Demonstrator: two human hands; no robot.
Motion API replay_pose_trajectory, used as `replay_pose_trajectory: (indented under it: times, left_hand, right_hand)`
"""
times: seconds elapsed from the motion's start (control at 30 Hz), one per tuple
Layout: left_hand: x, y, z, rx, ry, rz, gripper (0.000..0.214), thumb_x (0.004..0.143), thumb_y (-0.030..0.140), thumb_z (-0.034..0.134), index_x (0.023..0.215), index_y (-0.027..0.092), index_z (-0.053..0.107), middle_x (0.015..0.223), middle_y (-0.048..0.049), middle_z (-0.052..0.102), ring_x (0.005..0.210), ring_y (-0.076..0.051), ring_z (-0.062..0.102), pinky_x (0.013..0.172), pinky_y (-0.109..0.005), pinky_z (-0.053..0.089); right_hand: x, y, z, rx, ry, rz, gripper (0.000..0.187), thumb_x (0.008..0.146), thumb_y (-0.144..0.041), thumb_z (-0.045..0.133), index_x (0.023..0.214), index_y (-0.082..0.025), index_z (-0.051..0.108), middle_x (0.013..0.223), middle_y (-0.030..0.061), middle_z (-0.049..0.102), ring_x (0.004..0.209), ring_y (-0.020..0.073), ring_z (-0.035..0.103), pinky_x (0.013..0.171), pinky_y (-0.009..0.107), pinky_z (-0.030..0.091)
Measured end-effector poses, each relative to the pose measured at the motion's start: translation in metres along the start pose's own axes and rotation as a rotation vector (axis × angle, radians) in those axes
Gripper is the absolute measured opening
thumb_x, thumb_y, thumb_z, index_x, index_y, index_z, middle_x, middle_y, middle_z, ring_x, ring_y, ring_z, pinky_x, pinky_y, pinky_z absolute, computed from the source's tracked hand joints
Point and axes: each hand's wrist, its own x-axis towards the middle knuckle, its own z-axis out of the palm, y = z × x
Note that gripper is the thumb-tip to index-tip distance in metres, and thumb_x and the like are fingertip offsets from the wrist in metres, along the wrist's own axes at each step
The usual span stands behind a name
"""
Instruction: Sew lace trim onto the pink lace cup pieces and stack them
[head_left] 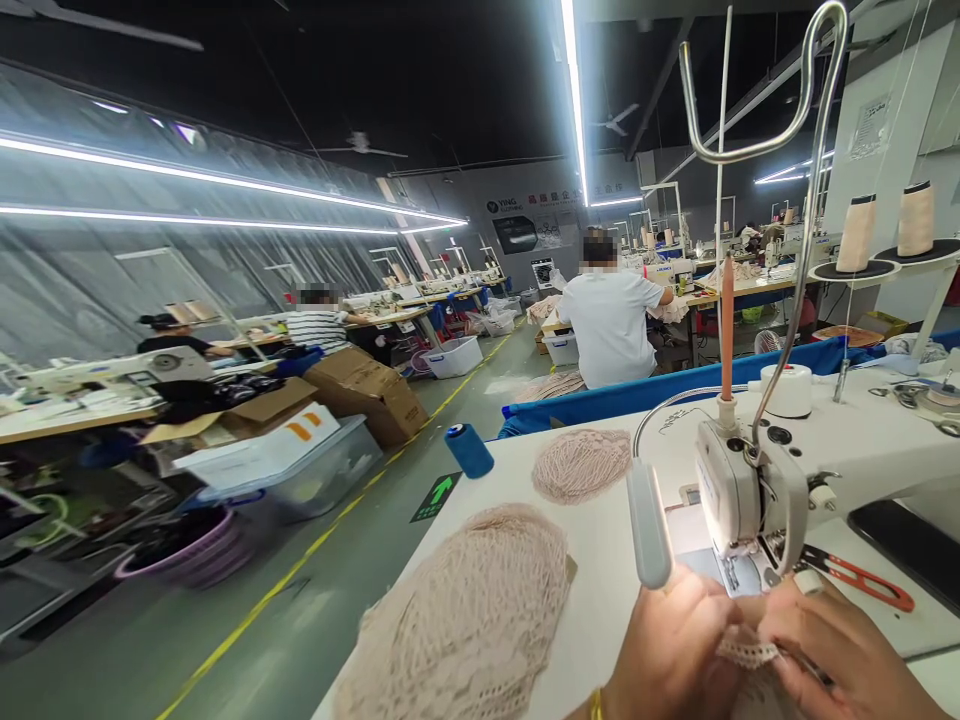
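Note:
Just in front of the needle area of a white sewing machine (724, 490), both hands are close together at the lower right. My left hand (671, 635) is closed on a piece of beige lace (746, 652). From the other side, my right hand (832, 640) pinches the same lace, with a pale band around one finger. Part of the lace is hidden behind the fingers. Orange-handled thread snips (862, 580) lie right of the machine head. A large pile of beige lace pieces (465, 610) rests on the white table, with a smaller lace pile (581, 465) behind it.
A blue thread cone (469, 451) stands at the table's left edge. A dark phone (911, 545) lies at right. Thread spools (857, 235) and a bent metal rod (814, 150) rise above the machine. A person in a white shirt (609, 325) sits ahead, beyond blue cloth (600, 395).

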Motion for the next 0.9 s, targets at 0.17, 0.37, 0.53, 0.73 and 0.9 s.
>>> replay_pose_trajectory:
  times: [0.17,0.37,0.53,0.73,0.9]
  left_hand:
    - [-0.004,-0.002,0.001,-0.020,0.002,-0.069,0.016,0.092,0.017,0.055,0.104,0.025,0.063,0.085,-0.0007,0.066,0.072,-0.019,0.060,0.064,-0.034,0.047]
    - [-0.008,-0.006,0.002,-0.212,-0.058,-0.146,0.014,0.090,0.017,0.066,0.102,0.024,0.067,0.091,-0.0027,0.067,0.081,-0.018,0.066,0.071,-0.029,0.054]
    - [-0.006,-0.006,0.002,-0.293,-0.024,-0.147,0.015,0.085,0.012,0.065,0.095,0.023,0.067,0.089,-0.0022,0.066,0.081,-0.017,0.066,0.072,-0.027,0.054]
    - [-0.003,-0.003,0.000,-0.253,0.024,-0.098,0.014,0.086,0.011,0.059,0.090,0.022,0.066,0.085,-0.0033,0.065,0.076,-0.017,0.064,0.066,-0.028,0.050]
    - [0.002,0.000,-0.005,-0.090,0.032,-0.073,0.016,0.093,0.012,0.057,0.087,0.022,0.068,0.082,-0.0037,0.066,0.071,-0.017,0.062,0.062,-0.028,0.048]
  right_hand:
    - [-0.007,0.009,0.004,-0.024,0.017,-0.001,0.020,0.109,-0.028,0.052,0.108,-0.030,0.072,0.094,0.0027,0.077,0.085,0.0215,0.075,0.081,0.029,0.062]
    - [-0.011,0.010,0.005,-0.027,-0.001,-0.026,0.019,0.110,-0.030,0.055,0.111,-0.030,0.074,0.096,0.0030,0.078,0.086,0.0207,0.076,0.081,0.028,0.063]
    - [-0.010,0.010,0.004,0.017,0.001,-0.054,0.020,0.110,-0.027,0.055,0.113,-0.030,0.074,0.091,0.0031,0.074,0.082,0.0201,0.074,0.077,0.027,0.062]
    - [-0.010,0.006,0.000,0.038,-0.021,-0.036,0.021,0.111,-0.030,0.052,0.109,-0.030,0.074,0.091,0.0033,0.073,0.080,0.0200,0.072,0.073,0.027,0.062]
    - [-0.001,0.005,-0.008,0.049,-0.110,-0.053,0.019,0.113,-0.025,0.053,0.115,-0.029,0.072,0.091,0.0016,0.073,0.075,0.0165,0.069,0.071,0.024,0.059]
